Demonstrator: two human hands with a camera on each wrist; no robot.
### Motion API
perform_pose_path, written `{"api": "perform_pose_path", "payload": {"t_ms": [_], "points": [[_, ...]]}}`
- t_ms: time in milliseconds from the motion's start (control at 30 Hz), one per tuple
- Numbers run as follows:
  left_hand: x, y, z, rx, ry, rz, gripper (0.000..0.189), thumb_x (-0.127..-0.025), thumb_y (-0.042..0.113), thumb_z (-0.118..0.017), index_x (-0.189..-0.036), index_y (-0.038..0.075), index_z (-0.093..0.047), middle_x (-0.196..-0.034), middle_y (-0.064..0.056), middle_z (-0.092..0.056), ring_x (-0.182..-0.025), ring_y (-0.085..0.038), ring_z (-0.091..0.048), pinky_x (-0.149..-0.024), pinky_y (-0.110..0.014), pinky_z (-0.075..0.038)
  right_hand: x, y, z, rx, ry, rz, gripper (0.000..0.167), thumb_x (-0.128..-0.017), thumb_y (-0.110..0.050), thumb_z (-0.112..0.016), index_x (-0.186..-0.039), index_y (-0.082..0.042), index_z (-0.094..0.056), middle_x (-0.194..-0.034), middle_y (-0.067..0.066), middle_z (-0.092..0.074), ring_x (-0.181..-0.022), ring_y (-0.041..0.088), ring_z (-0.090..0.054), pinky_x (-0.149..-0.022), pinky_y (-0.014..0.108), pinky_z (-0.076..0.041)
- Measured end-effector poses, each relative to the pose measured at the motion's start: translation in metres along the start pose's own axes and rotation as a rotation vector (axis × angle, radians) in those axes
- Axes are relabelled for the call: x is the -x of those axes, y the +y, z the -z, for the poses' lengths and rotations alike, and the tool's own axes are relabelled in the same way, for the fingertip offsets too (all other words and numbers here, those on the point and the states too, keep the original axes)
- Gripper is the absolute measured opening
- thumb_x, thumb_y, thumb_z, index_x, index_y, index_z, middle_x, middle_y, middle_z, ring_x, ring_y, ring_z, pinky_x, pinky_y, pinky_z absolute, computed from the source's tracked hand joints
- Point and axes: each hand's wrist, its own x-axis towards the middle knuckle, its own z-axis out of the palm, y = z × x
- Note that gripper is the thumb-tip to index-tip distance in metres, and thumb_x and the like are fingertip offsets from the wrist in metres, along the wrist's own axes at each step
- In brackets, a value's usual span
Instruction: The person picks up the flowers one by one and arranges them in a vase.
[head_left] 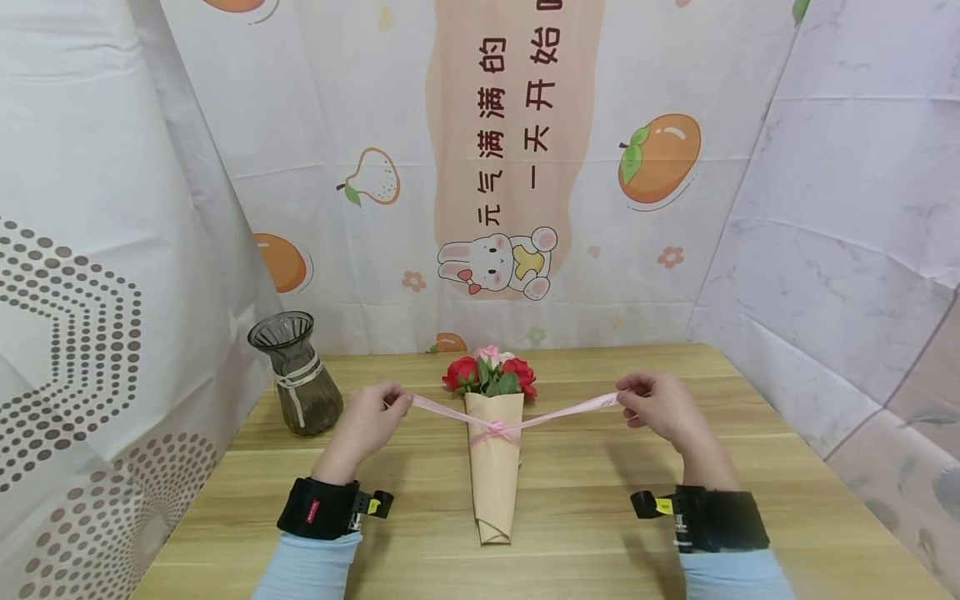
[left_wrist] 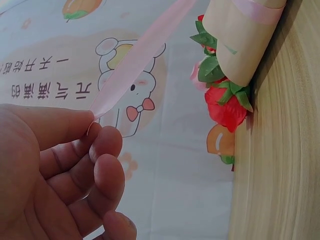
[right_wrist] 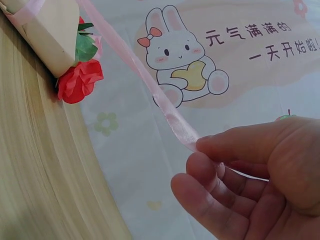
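Note:
A bouquet of red and pink artificial roses [head_left: 489,371] lies wrapped in tan kraft paper [head_left: 495,487] in the middle of the table. Around the paper runs a pink ribbon [head_left: 555,414], crossed or knotted at the front, its two ends drawn out sideways. My left hand [head_left: 371,423] pinches one end between thumb and index finger; the left wrist view shows that ribbon end [left_wrist: 130,65] stretched taut. The other end is pinched by my right hand [head_left: 663,408], and in the right wrist view this ribbon length [right_wrist: 150,85] runs straight from the paper to the fingertips.
A dark ribbed glass vase [head_left: 303,383] with cord tied round its neck stands at the left back of the wooden table [head_left: 600,533]. Printed cloth [head_left: 360,100] hangs behind the table, with further cloths along both sides.

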Motion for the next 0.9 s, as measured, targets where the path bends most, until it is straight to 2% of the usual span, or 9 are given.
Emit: {"api": "perform_pose_path", "payload": {"t_ms": [500, 900], "points": [[0.002, -0.002, 0.009, 0.007, 0.020, -0.002, 0.017, -0.102, 0.018, -0.062, -0.091, 0.010, -0.071, -0.074, 0.000, -0.061, -0.062, -0.018, -0.050, -0.059, -0.035, -0.042, 0.001, 0.004, 0.006, -0.014, 0.016, 0.007, 0.022, -0.097, -0.003, -0.065, -0.114, 0.011, -0.063, -0.092, 0.015, -0.065, -0.076, 0.028, -0.068, -0.065, 0.035, -0.060], [0.001, -0.010, 0.017, -0.013, 0.045, 0.036, 0.019, -0.103, 0.021, -0.061, -0.091, 0.011, -0.072, -0.075, -0.001, -0.062, -0.064, -0.018, -0.052, -0.059, -0.034, -0.043, 0.003, 0.007, 0.014, 0.002, 0.035, 0.008, 0.025, -0.098, -0.003, -0.063, -0.117, 0.012, -0.062, -0.095, 0.018, -0.065, -0.078, 0.028, -0.069, -0.066, 0.035, -0.060]]}}
